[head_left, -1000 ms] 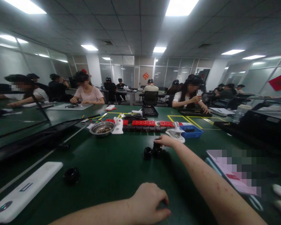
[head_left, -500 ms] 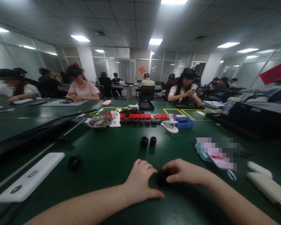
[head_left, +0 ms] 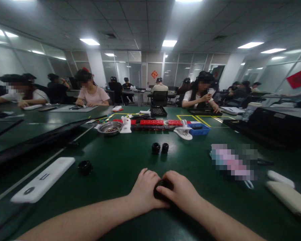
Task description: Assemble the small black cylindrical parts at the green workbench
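In the head view, both my hands meet over the table in front of me. A small black round fitting (head_left: 161, 191) sits between them, mostly covered by fingers, so its exact kind is hidden. My right hand (head_left: 180, 190) grips it with thumb and fingers from the right. Closed around its left side is my left hand (head_left: 145, 190), with the thumb stretched out underneath. Beyond the hands, two similar fittings stand side by side, a larger one (head_left: 156, 148) and a smaller one (head_left: 165, 147). Farther left lies another black ribbed fitting (head_left: 85, 167).
A white power strip (head_left: 43, 179) lies left. Across the table are a metal bowl (head_left: 110, 128) of small parts, white clamps (head_left: 184, 130), a red strip (head_left: 151, 122) and a blue tray (head_left: 199, 130). A cream case (head_left: 287, 197) lies right. Several people work beyond.
My right hand has carried the black fitting left to my left hand. The left hand, spread before, has closed around it. The camera view has shifted slightly.
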Demonstrator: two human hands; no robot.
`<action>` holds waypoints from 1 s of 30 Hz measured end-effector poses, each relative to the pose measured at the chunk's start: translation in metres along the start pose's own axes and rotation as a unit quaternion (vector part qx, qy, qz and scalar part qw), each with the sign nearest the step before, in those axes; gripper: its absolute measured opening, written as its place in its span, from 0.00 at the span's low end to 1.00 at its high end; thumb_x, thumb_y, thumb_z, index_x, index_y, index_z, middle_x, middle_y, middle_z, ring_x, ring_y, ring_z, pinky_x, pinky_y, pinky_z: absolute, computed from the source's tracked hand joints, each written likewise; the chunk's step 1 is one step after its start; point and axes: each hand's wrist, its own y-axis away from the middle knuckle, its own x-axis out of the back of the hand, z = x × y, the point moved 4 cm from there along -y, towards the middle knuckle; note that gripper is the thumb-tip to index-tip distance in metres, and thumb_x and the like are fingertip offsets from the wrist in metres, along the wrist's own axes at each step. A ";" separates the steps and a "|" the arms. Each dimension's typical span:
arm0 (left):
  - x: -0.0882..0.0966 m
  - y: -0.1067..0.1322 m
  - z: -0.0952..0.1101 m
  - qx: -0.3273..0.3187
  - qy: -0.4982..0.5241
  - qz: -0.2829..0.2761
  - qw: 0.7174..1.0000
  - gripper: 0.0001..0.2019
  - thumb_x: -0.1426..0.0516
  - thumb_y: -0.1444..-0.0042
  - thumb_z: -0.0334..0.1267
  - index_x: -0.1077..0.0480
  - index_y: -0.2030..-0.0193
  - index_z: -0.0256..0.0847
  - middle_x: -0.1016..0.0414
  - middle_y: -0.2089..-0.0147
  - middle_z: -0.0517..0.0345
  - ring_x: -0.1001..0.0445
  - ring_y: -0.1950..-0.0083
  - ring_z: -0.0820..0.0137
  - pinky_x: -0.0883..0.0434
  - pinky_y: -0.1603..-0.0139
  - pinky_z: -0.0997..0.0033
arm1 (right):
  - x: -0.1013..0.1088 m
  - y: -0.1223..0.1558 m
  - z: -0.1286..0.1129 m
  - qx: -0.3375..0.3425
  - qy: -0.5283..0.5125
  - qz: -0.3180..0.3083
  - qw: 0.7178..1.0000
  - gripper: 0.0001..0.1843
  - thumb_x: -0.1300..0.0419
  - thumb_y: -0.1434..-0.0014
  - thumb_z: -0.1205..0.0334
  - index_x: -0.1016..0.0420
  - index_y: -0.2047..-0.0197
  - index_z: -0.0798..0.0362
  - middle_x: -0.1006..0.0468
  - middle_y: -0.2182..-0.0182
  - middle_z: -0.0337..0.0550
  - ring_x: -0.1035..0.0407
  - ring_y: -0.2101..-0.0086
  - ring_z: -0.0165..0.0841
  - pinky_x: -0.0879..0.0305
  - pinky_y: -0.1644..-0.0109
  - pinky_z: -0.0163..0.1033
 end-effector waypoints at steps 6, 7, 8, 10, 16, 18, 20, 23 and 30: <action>-0.001 -0.005 -0.009 -0.002 0.023 -0.013 1.000 0.20 0.37 0.64 0.48 0.33 0.67 0.40 0.32 0.64 0.58 0.34 0.59 0.64 0.41 0.49 0.58 | 0.004 0.004 -0.008 0.079 0.038 -0.008 0.996 0.15 0.38 0.54 0.59 0.29 0.61 0.53 0.27 0.67 0.44 0.35 0.64 0.39 0.39 0.59 0.43; -0.002 -0.006 -0.011 -0.001 0.031 -0.014 0.999 0.21 0.37 0.65 0.48 0.33 0.66 0.40 0.32 0.64 0.58 0.34 0.59 0.64 0.40 0.50 0.58 | 0.006 0.005 -0.010 0.112 0.016 -0.018 0.993 0.18 0.39 0.53 0.62 0.31 0.57 0.52 0.27 0.64 0.44 0.35 0.61 0.39 0.40 0.56 0.44; -0.002 -0.006 -0.012 0.002 0.039 -0.015 0.999 0.22 0.36 0.66 0.50 0.33 0.65 0.40 0.32 0.64 0.58 0.34 0.59 0.63 0.40 0.51 0.59 | 0.007 0.006 -0.011 0.140 -0.009 -0.023 0.990 0.22 0.40 0.53 0.65 0.33 0.53 0.51 0.28 0.61 0.44 0.36 0.59 0.39 0.41 0.53 0.44; -0.003 -0.005 -0.015 0.011 0.050 -0.012 0.999 0.25 0.36 0.67 0.53 0.34 0.66 0.39 0.32 0.64 0.57 0.35 0.60 0.63 0.38 0.53 0.59 | 0.008 0.006 -0.012 0.159 -0.045 -0.008 0.986 0.27 0.40 0.55 0.65 0.38 0.49 0.52 0.30 0.55 0.46 0.38 0.55 0.39 0.43 0.50 0.46; -0.005 -0.006 -0.015 0.006 0.066 -0.014 0.998 0.22 0.35 0.68 0.48 0.31 0.66 0.39 0.32 0.62 0.57 0.35 0.59 0.63 0.39 0.54 0.62 | 0.001 -0.002 -0.007 0.112 -0.023 0.084 0.990 0.11 0.40 0.53 0.60 0.31 0.65 0.55 0.28 0.67 0.47 0.36 0.63 0.40 0.40 0.56 0.51; -0.003 -0.006 -0.014 0.008 0.066 -0.019 0.998 0.22 0.35 0.67 0.47 0.31 0.64 0.40 0.31 0.62 0.57 0.35 0.59 0.63 0.39 0.54 0.63 | -0.002 0.001 -0.009 0.155 -0.044 0.063 0.985 0.12 0.44 0.52 0.68 0.32 0.61 0.53 0.28 0.65 0.45 0.36 0.61 0.39 0.44 0.49 0.53; -0.001 -0.006 -0.015 0.009 0.067 -0.021 0.998 0.22 0.36 0.66 0.47 0.31 0.63 0.40 0.31 0.62 0.58 0.35 0.59 0.63 0.39 0.54 0.62 | -0.003 0.005 -0.009 0.197 -0.075 0.039 0.977 0.25 0.46 0.56 0.72 0.37 0.52 0.52 0.29 0.57 0.45 0.38 0.53 0.39 0.52 0.43 0.54; -0.001 -0.005 -0.016 -0.004 0.073 -0.025 0.997 0.23 0.36 0.65 0.50 0.30 0.62 0.40 0.31 0.61 0.57 0.36 0.58 0.62 0.39 0.53 0.61 | -0.006 0.007 -0.004 0.195 -0.092 0.057 0.975 0.33 0.44 0.56 0.70 0.46 0.45 0.53 0.36 0.49 0.50 0.43 0.48 0.42 0.52 0.42 0.54; -0.007 -0.004 -0.021 -0.010 0.079 -0.020 0.997 0.26 0.35 0.67 0.50 0.30 0.59 0.43 0.32 0.59 0.58 0.36 0.56 0.63 0.39 0.54 0.63 | -0.014 0.000 0.004 0.125 -0.115 0.135 0.976 0.14 0.42 0.53 0.64 0.35 0.61 0.53 0.30 0.66 0.46 0.36 0.63 0.39 0.37 0.58 0.48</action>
